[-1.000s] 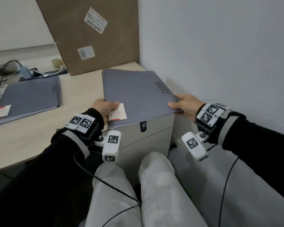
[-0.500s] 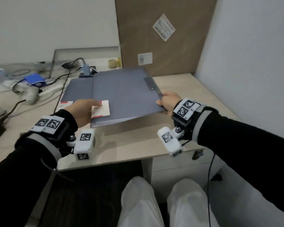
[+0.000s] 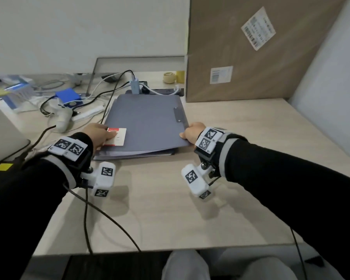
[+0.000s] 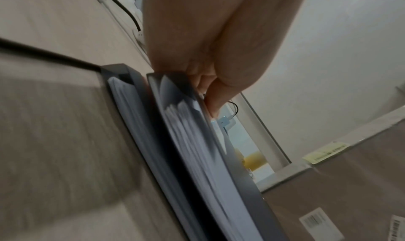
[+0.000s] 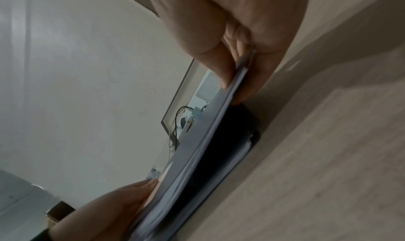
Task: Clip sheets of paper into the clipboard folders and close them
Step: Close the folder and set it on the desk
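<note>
I hold a closed grey clipboard folder by its two near corners, with white sheets showing inside it. My left hand pinches the left corner over a red and white label, thumb on top. My right hand pinches the right edge below the metal clip plate. The folder hangs just over a second closed grey folder lying on the desk. A dark gap shows between the two folders.
A large cardboard box leans against the wall behind the folders. Cables, a blue box and a white adapter crowd the back left. A laptop corner lies at far left. Tape rolls stand at the back.
Both hands have carried the folder left from over the drawer cabinet to the desk and lowered it over the second folder. My head has turned to follow.
</note>
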### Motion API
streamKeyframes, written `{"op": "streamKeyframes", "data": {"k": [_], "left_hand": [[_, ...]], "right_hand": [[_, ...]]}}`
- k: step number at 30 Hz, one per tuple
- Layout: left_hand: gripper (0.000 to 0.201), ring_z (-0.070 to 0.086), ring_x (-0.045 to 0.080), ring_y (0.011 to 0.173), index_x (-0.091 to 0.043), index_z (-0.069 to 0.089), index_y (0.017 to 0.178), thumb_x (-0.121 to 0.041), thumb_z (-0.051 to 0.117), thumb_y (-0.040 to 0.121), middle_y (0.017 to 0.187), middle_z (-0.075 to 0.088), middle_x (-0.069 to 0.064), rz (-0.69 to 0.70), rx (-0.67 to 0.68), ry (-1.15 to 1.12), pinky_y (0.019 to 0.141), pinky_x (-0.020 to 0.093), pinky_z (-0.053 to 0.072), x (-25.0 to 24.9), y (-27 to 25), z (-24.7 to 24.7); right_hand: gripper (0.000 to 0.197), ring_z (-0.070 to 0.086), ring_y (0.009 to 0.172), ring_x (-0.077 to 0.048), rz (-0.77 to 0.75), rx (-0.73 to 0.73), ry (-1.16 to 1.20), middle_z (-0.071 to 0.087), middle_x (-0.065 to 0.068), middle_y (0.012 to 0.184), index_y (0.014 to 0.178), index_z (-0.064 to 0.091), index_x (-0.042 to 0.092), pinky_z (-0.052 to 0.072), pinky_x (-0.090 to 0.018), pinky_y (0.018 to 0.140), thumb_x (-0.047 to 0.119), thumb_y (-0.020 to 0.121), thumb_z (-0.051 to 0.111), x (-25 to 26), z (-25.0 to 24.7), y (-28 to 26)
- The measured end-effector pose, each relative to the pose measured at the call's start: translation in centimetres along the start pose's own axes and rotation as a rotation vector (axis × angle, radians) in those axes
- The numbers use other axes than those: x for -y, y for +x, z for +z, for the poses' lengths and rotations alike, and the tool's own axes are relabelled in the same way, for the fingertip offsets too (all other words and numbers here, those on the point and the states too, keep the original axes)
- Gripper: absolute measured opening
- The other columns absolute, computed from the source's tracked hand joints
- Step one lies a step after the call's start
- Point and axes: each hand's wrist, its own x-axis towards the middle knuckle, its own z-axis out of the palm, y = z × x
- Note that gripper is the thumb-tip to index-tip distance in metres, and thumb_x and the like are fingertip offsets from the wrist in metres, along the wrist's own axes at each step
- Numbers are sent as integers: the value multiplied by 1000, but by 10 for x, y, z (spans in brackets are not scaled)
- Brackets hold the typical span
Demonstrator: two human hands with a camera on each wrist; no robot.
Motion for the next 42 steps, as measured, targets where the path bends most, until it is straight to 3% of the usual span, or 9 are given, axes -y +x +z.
{"op": "streamKeyframes", "data": {"k": [3,6,15,20,25,34,37,39,42], "left_hand": [[7,53,26,89,-9,63,89,-11,56,90,100,58,16,32,-39,70,82,33,42,-2,2,3],[29,57,31,100,0,59,116,-13,48,93,115,61,20,37,-45,218,89,33,43,-2,3,4],[41,56,39,115,-4,55,124,-20,50,87,127,59,23,1,-50,200,103,43,43,9,1,-3],[38,57,36,115,-7,53,130,-16,48,92,129,58,15,17,-85,178,99,46,47,14,1,-2],[42,55,33,114,-6,47,136,-14,48,94,136,53,13,29,-105,251,54,10,47,12,0,6],[45,54,32,115,-8,42,140,-15,45,95,139,50,15,19,-103,317,78,21,46,5,-3,9],[45,48,34,126,-3,42,139,-13,44,96,142,47,18,9,-100,319,101,31,38,0,-7,12],[43,45,34,128,-1,42,138,-11,43,96,143,45,20,3,-103,324,103,31,35,-5,-11,14],[46,44,33,129,0,40,139,-12,44,96,144,43,19,-25,-108,297,103,32,35,-7,-15,15]], "right_hand": [[39,59,115,-27,15,17,-68,60,-10,125,123,57,9,43,-28,75,22,86,59,-2,9,7],[40,58,117,-26,7,27,-138,60,-8,127,122,58,13,42,-27,77,27,85,59,-1,15,11],[44,56,120,-28,-2,63,-144,57,-10,131,127,56,12,47,-35,94,22,84,60,12,26,13],[42,60,114,-28,26,22,-165,62,-10,124,123,59,8,50,-32,93,21,82,62,11,31,11],[44,63,110,-28,44,14,-115,64,-9,122,117,61,13,52,-41,95,22,75,66,3,28,11],[37,61,114,-23,54,-27,-418,63,-9,126,124,59,2,48,-30,100,19,91,52,15,28,2],[38,63,109,-23,65,-27,-428,64,-10,124,122,60,3,49,-29,94,20,88,56,14,25,0],[39,62,104,-22,71,-22,-438,64,-10,124,121,59,3,47,-27,85,23,88,58,17,23,-5],[46,58,114,-27,82,-9,-454,59,-12,127,126,52,2,47,-31,97,28,88,59,21,18,-12]]}}
